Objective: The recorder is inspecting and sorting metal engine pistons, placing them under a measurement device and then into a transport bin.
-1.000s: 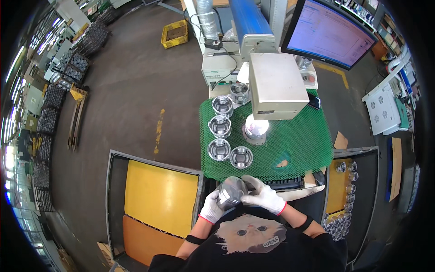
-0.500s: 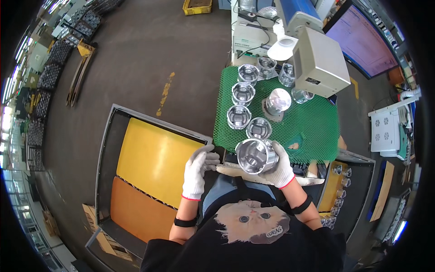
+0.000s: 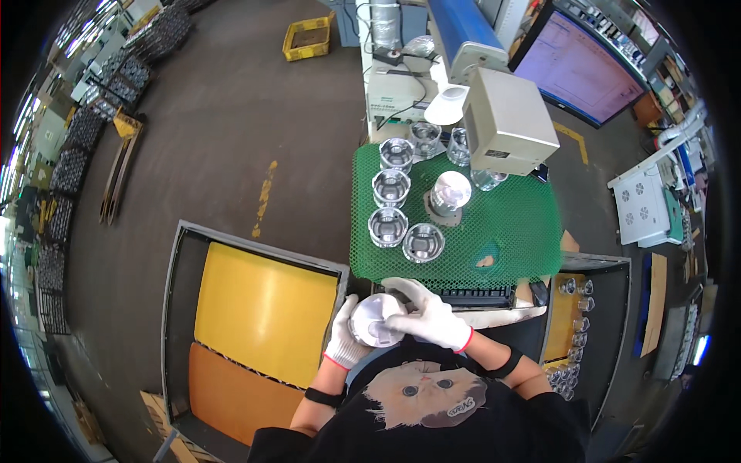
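A silvery metal engine piston (image 3: 372,318) is held in front of my body, its flat crown turned up. My left hand (image 3: 344,336), in a white glove, grips its left side. My gloved right hand (image 3: 434,318) is closed at its right, thumb over the crown and fingers along the far edge. Just beyond, several pistons stand open end up on a green mesh mat (image 3: 509,239), the nearest being a piston (image 3: 424,243) by the mat's front. Another piston (image 3: 450,191) stands crown up on a small base under a machine head.
A beige machine head (image 3: 509,119) overhangs the mat, with a monitor (image 3: 579,65) behind it. A keyboard (image 3: 475,297) lies below the mat's front edge. On the left is a bin with a yellow sheet (image 3: 266,309); a right-hand bin (image 3: 610,332) holds several pistons.
The piston has moved down and left from my right hand to between both hands, turned from open end up to crown up. My left hand has closed on it. The view has shifted.
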`<state>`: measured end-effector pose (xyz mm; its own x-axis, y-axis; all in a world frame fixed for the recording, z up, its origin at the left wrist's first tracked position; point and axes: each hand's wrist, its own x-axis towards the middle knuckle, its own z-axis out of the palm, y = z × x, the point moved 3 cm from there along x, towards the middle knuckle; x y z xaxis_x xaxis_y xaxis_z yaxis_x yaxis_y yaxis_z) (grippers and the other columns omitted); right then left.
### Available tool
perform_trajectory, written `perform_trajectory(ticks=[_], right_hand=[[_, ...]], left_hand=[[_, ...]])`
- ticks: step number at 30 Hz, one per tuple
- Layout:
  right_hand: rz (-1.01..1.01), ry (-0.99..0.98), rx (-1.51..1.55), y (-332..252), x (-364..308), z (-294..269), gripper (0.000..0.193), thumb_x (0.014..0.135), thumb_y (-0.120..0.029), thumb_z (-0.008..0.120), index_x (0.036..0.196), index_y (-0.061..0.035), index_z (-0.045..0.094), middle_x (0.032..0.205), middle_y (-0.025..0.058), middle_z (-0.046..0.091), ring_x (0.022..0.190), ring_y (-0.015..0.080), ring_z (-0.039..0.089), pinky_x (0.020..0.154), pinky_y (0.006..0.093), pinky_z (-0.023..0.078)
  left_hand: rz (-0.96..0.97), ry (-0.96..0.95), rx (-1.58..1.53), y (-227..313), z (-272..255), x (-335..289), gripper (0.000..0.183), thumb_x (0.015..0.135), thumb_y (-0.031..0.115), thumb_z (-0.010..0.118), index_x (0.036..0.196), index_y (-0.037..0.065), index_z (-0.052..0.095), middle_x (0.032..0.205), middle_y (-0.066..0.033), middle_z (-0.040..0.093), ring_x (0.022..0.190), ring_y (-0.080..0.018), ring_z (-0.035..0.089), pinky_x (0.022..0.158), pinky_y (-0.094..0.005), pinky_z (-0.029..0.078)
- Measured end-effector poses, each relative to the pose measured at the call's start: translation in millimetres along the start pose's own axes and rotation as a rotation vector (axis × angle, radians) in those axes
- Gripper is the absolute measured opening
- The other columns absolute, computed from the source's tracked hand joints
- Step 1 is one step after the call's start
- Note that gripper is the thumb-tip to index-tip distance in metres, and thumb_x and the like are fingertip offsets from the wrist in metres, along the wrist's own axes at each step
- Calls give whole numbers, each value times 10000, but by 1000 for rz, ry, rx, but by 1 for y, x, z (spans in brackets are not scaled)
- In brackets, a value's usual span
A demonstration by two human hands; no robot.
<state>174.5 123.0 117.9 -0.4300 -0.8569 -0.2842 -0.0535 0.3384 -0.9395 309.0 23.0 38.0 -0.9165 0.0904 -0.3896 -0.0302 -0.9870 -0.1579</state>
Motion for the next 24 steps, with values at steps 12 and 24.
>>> perform_trajectory(ticks=[12, 24], right_hand=[[-124, 87, -413, -10, -1, -25, 921, 612, -379, 829, 1385, -68, 437, 1298, 197, 504, 1171, 368, 539, 1004, 409, 451], [522, 282, 1201, 133, -32, -90, 371, 946, -130, 522, 1309, -54, 517, 1157, 91, 658, 1034, 207, 661, 851, 379, 559]], left_hand=[[146, 334, 502, -16, 6, 39, 651, 966, 549, 452, 1369, 38, 468, 1283, -148, 597, 1164, -273, 596, 982, -423, 499], [365, 558, 902, 68, -21, 24, 611, 992, 451, 469, 1372, -28, 455, 1251, -209, 599, 1092, -272, 611, 938, -375, 490]])
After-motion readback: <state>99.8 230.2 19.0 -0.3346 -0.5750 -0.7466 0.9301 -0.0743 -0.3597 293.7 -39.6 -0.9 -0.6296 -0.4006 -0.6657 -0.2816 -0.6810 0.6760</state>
